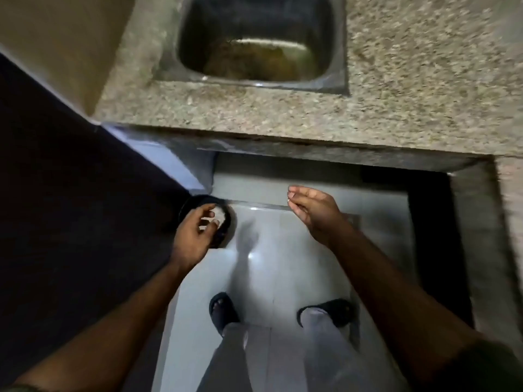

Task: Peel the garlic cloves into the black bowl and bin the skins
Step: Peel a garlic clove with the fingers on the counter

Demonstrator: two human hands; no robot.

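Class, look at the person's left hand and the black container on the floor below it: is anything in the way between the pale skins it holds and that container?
Nothing visible. The left hand holds the pale skins directly over the black container, whose opening below shows uncovered.
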